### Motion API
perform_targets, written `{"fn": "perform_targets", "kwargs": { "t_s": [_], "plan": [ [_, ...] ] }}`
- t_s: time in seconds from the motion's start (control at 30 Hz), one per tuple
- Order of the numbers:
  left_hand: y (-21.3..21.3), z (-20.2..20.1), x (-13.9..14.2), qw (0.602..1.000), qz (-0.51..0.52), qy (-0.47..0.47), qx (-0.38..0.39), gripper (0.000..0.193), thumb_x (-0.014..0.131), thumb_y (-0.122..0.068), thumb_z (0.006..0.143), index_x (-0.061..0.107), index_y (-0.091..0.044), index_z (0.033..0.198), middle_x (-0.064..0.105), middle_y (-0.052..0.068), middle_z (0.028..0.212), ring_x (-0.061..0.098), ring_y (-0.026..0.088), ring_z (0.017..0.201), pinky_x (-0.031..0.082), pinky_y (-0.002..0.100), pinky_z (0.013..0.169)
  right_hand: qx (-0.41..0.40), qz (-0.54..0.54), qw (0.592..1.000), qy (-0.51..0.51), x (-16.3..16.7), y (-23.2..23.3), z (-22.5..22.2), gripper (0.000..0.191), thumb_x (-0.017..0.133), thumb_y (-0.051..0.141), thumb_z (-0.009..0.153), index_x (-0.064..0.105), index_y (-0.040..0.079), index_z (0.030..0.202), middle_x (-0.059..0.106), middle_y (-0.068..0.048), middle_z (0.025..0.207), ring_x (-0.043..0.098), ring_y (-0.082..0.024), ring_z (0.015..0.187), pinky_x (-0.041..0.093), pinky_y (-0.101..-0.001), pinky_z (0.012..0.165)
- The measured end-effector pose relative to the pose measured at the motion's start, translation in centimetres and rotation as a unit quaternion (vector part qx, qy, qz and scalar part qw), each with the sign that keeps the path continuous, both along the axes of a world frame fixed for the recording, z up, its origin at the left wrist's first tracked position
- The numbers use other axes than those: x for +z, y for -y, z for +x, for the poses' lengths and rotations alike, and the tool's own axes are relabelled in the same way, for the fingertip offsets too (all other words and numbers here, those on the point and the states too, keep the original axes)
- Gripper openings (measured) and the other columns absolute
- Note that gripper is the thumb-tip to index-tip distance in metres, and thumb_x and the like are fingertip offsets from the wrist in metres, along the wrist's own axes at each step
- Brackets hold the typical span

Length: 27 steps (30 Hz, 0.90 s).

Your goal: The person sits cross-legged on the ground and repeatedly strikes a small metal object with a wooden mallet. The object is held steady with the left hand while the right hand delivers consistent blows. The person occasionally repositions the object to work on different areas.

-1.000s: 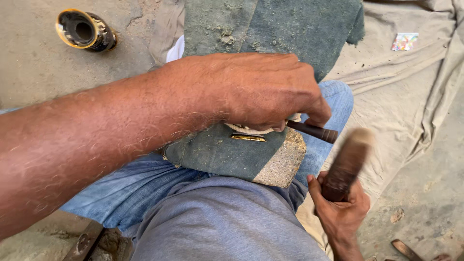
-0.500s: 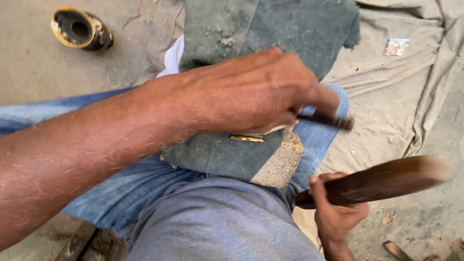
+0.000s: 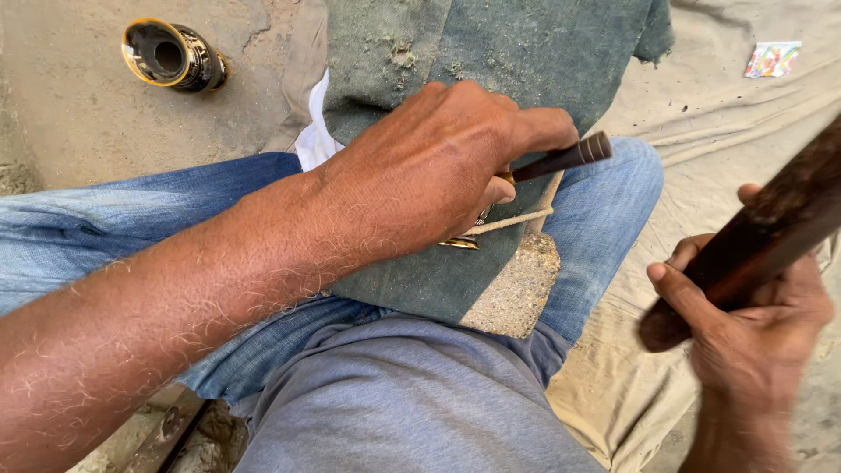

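Left hand (image 3: 438, 166) closed on a dark tool (image 3: 561, 159) over perhaps a small brass piece (image 3: 460, 243), right hand (image 3: 753, 324) gripping a stick (image 3: 753, 236).

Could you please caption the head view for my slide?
Left hand steadies a dark tool on green cloth; right hand holds a wooden stick.

1. Soft, even daylight is falling over my lap; nothing is glaring.
2. My left hand (image 3: 438, 175) is casting a faint shadow on the green cloth (image 3: 491, 52) beneath it.
3. The dark wooden stick (image 3: 753, 236) in my right hand (image 3: 753, 333) is smearing with motion blur.
4. My near forearm is looking slightly soft.
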<state>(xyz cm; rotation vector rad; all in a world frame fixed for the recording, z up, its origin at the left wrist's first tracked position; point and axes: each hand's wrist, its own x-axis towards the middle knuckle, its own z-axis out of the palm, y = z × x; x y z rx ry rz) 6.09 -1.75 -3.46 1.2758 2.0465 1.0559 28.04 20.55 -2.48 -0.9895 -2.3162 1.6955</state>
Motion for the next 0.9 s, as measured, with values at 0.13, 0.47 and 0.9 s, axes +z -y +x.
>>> {"fn": "perform_targets", "kwargs": {
  "t_s": [0.13,0.47,0.9],
  "plan": [
    [0.4,0.4,0.1,1.0,0.01,-0.004,0.005,0.045,0.082,-0.007,0.081,0.063,-0.008,0.122,0.073,0.016,0.093,0.071,0.04,0.089,0.053,0.051,0.074,0.132,0.218,0.942,0.218,-0.2,-3.1,0.3,0.047,0.083,0.002,0.083,0.067,-0.008,0.126,0.072,-0.018,0.097,0.067,-0.021,0.076,0.057,-0.0349,0.07],
    [2.7,3.6,-0.1,0.983,0.04,0.05,0.174,0.045,0.079,-0.004,0.094,0.057,-0.008,0.134,0.069,0.01,0.098,0.073,0.02,0.086,0.059,0.034,0.071,0.266,0.236,0.82,0.449,-6.9,-13.5,-3.4,0.029,0.073,0.023,0.1,0.069,-0.004,0.112,0.071,-0.02,0.087,0.073,-0.029,0.069,0.061,-0.0359,0.067],
    [3.7,6.6,-1.4,0.948,0.084,0.079,0.296,0.046,0.081,-0.007,0.099,0.055,-0.007,0.137,0.065,0.004,0.101,0.073,0.008,0.088,0.066,0.02,0.074,0.453,0.456,0.626,0.441,-8.3,-17.7,-4.6,0.037,0.06,0.025,0.115,0.065,0.001,0.087,0.064,-0.015,0.066,0.068,-0.025,0.055,0.062,-0.0291,0.061]
  ]
}}
